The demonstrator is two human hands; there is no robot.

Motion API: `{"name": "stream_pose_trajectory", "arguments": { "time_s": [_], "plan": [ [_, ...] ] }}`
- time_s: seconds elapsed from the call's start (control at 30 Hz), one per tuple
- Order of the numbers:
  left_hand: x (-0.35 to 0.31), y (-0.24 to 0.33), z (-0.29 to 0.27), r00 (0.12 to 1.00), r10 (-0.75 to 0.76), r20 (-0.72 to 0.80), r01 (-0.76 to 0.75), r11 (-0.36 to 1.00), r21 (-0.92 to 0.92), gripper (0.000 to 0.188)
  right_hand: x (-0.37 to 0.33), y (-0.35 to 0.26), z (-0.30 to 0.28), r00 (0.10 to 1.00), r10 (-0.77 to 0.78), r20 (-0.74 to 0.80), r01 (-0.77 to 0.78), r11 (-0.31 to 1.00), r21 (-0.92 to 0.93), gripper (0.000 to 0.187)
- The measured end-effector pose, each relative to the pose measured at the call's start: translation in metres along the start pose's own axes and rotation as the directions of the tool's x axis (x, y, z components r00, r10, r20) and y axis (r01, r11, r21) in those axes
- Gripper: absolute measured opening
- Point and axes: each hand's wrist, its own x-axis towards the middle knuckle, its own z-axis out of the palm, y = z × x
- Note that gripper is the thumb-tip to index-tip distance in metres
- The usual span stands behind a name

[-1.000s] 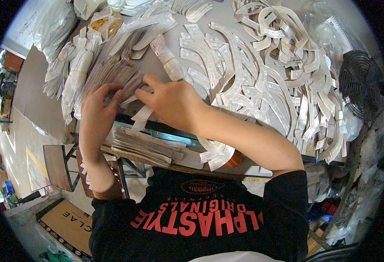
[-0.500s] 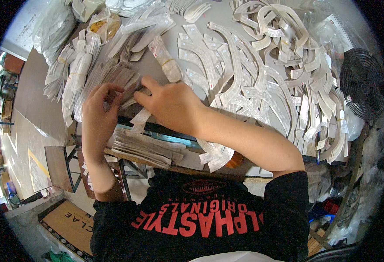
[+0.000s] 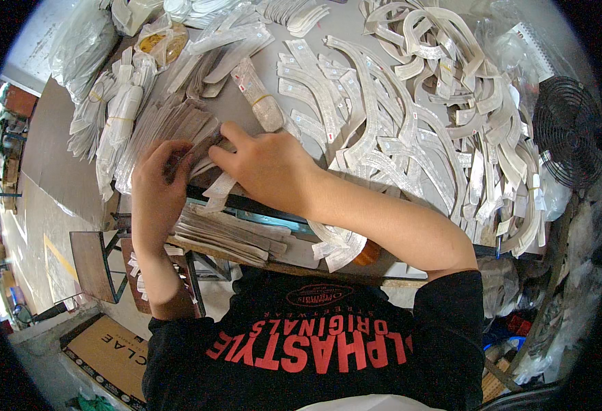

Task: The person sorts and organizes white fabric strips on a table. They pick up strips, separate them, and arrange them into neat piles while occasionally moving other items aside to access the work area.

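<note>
A fanned stack of thin greyish-white cut fabric strips [image 3: 171, 123] lies at the table's left. My left hand [image 3: 160, 178] is closed at its near end, thumb and fingers pinched on the strips' edges. Close beside it, my right hand [image 3: 267, 164] has its thumb and forefinger curled around the right end of the same stack; some fingertips are hidden. One pale strip [image 3: 220, 192] sticks out below my right hand. Just beyond it rests a rolled bundle of strips [image 3: 257, 96] with a yellow band around it.
Loose curved strips [image 3: 366, 103] spread over the middle, and a tangled heap [image 3: 479, 103] lies to the right. Tied bundles [image 3: 119, 120] sit at the left. A black fan [image 3: 568, 130] stands at the right edge. More strips [image 3: 229, 233] are piled at the table's near edge.
My left hand has shifted very slightly, its fingers now curled more closely over the strips. My right hand stays almost in place at the stack.
</note>
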Motion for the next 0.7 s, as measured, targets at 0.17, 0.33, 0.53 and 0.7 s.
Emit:
{"name": "stream_pose_trajectory", "arguments": {
  "time_s": [0.17,0.33,0.53,0.7],
  "plan": [
    [-0.004,0.004,0.004,0.999,0.013,-0.036,-0.011,0.999,0.035,0.016,-0.001,0.0,0.0,0.999,0.004,-0.041,-0.004,1.0,-0.004,0.028],
    [-0.01,0.011,0.002,0.988,-0.15,-0.032,0.148,0.987,-0.07,0.019,0.0,-0.001,-0.006,0.997,0.071,0.012,-0.071,0.996,0.051,0.035],
    [-0.011,0.007,0.008,0.976,-0.219,-0.012,0.209,0.948,-0.241,0.022,0.001,0.003,-0.006,0.99,0.143,0.016,-0.143,0.975,0.171,0.04],
    [-0.015,0.007,0.01,0.984,-0.177,0.009,0.168,0.918,-0.358,0.032,0.001,0.004,-0.014,0.98,0.192,0.052,-0.199,0.965,0.17,0.046]
  ]
}}
